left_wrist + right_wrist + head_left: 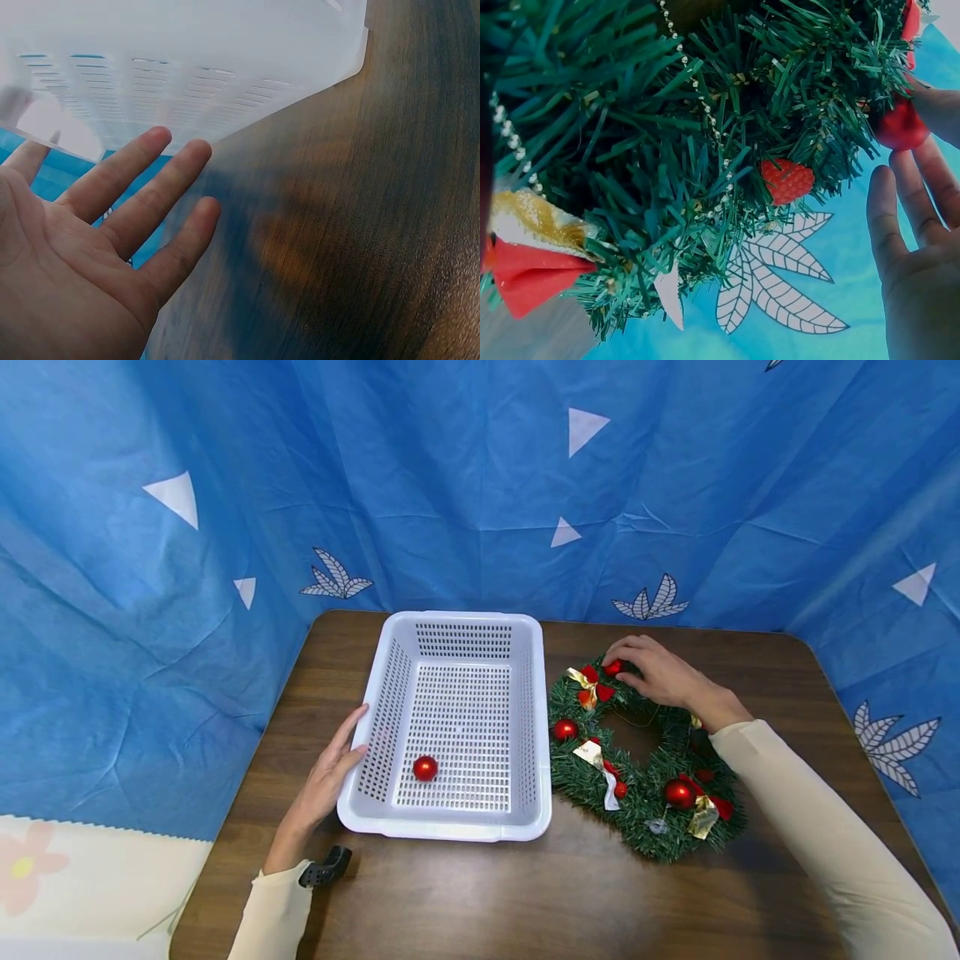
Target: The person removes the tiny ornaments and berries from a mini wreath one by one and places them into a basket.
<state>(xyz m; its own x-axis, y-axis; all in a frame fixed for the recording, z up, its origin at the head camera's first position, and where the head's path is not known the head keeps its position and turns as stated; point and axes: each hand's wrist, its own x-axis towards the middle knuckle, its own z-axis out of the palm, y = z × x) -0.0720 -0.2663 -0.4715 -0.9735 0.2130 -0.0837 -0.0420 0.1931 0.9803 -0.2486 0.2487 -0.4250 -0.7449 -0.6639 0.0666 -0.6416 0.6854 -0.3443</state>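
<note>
My left hand rests against the left rim of a white plastic basket, its fingers fairly straight. In the left wrist view three of its fingers extend below the basket's wall without curling round it. A shiny red Christmas ball lies on the basket floor. To the right is a green Christmas wreath with bows and baubles. At its far edge my right hand pinches a red Christmas ball between thumb and fingers. That ball sits against the wreath's needles; its attachment is hidden.
Other red balls on the wreath include one at its left and one at its front right. A bead string runs through the needles. A blue curtain hangs behind the brown wooden table.
</note>
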